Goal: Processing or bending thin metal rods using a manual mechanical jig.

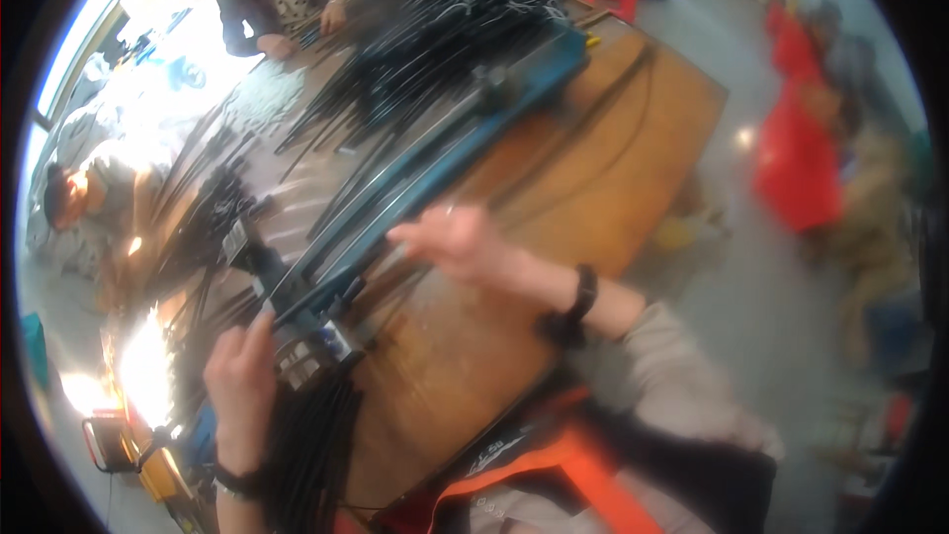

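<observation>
A long blue metal rail fixture [420, 183] runs slantwise over the wooden table, with a dark metal clamp block [297, 302] at its near left end. My left hand [240, 374] is at that block, fingers curled and the fingertips pressed together at its left side; what they pinch is too small to make out. Over the near side of the rail is my right hand [460, 242], its thumb and forefinger drawn together and the picture blurred; I cannot make out what is between them. A bundle of black cables or rods [314, 445] hangs below the block.
The brown tabletop [633, 163] extends right of the rail. A large heap of black strips [435, 35] lies beyond it. Two people work across the table, one at the far side [272, 0], one at the left [94, 193]. A bright lamp [148, 376] glares at lower left.
</observation>
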### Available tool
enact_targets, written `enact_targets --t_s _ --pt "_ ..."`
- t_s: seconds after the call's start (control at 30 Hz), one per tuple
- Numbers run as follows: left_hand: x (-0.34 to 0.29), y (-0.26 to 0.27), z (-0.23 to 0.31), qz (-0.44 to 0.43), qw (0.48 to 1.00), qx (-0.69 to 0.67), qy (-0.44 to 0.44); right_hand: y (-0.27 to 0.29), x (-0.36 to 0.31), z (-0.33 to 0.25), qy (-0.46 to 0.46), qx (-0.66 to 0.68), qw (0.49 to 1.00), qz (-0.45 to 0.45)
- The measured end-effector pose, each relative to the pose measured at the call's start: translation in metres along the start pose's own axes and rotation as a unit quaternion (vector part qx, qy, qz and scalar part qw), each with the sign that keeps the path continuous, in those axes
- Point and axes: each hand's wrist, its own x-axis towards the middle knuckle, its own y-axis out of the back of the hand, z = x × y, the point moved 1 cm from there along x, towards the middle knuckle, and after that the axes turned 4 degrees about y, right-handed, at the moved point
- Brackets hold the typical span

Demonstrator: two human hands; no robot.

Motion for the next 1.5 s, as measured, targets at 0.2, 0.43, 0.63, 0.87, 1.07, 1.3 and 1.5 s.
enact_targets --t_s 0.2,0.43,0.63,0.87,1.07,1.3,1.5 --pt "-0.025 0.004 -0.019 -0.040 0.997 -0.057 0.033 -0.011 0.013 0.000 -0.007 -0.031 0.998 0.046" --pt "-0.053 0.008 -0.045 0.046 0.991 -0.093 0.082 -0.032 0.015 0.003 0.054 -0.101 0.993 0.020" --pt "-0.104 0.059 -0.136 0.108 0.970 0.023 0.216 -0.038 -0.018 0.059 -0.010 0.028 0.999 -0.024" --pt "-0.143 0.077 -0.144 0.124 0.947 0.007 0.298 -0.113 0.051 0.013 -0.150 0.074 0.982 -0.083" --pt "-0.165 0.066 -0.132 0.117 0.938 -0.019 0.327 -0.180 0.102 -0.009 -0.080 0.226 0.956 -0.168" --pt "-0.177 0.040 -0.140 0.102 0.938 -0.039 0.328 -0.202 0.100 0.003 -0.106 0.224 0.945 -0.216" --pt "-0.174 0.039 -0.144 0.099 0.938 -0.032 0.331 -0.225 0.112 -0.011 -0.091 0.241 0.922 -0.288"
